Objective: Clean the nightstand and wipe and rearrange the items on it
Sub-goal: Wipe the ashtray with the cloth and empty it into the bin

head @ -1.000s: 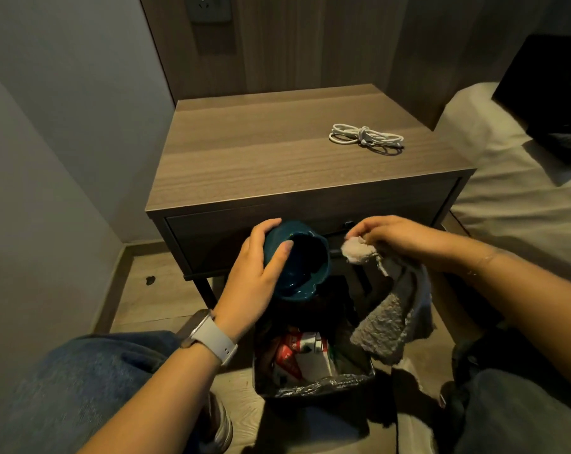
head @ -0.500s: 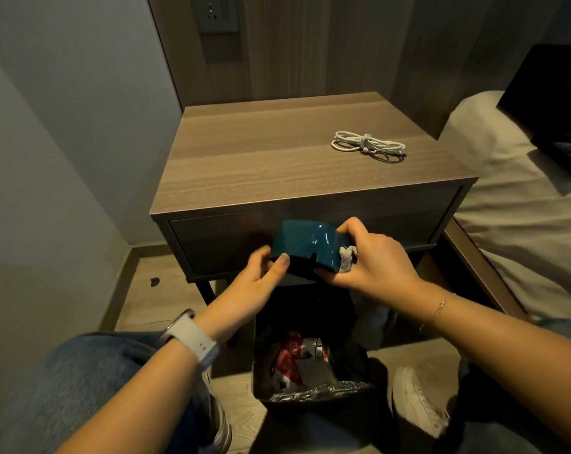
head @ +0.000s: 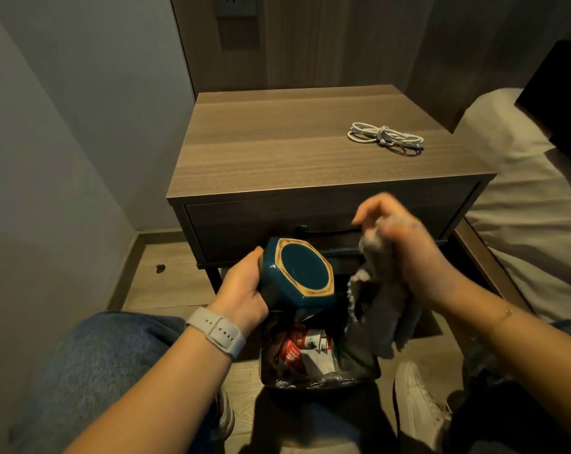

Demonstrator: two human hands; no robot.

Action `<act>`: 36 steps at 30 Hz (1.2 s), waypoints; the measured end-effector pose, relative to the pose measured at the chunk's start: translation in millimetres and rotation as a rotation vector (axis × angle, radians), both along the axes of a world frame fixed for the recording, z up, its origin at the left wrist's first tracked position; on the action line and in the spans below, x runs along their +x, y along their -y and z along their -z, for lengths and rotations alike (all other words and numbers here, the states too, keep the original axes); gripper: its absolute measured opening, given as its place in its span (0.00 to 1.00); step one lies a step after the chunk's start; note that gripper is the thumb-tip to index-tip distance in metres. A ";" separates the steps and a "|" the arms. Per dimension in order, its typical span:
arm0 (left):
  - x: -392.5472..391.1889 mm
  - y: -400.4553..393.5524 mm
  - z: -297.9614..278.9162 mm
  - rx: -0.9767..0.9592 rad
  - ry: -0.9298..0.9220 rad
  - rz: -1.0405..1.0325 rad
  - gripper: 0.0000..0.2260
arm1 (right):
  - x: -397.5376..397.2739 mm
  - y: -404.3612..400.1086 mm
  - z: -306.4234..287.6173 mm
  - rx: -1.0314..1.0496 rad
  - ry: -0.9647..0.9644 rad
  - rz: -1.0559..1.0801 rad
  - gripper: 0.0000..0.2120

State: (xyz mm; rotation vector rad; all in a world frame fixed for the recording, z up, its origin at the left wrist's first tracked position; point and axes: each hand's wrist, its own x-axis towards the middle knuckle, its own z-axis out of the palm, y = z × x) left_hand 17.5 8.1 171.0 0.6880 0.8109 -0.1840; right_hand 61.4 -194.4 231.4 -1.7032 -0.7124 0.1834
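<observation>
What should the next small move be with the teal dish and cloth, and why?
Probably bring the grey cloth in the right hand onto the upturned base of the teal dish: the left hand holds it bottom-up over the bin, cloth apart.

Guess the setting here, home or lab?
Most likely a bedroom, possibly a hotel room. A wooden nightstand with a drawer stands against a panelled wall with a wall socket, a bed with pale bedding sits right beside it, and a coiled white cable lies on top.
</observation>
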 end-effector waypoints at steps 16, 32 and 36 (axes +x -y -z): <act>-0.3 17.5 13.4 -0.074 -0.117 0.029 0.13 | -6.6 -45.5 43.9 -0.564 0.159 0.127 0.16; 2.2 14.1 18.8 0.038 -0.083 -0.082 0.18 | -18.8 -37.1 37.1 -0.580 0.053 -0.201 0.21; 2.1 14.7 13.9 0.133 -0.056 -0.106 0.19 | 1.3 -9.5 4.0 -0.533 -0.161 -0.221 0.18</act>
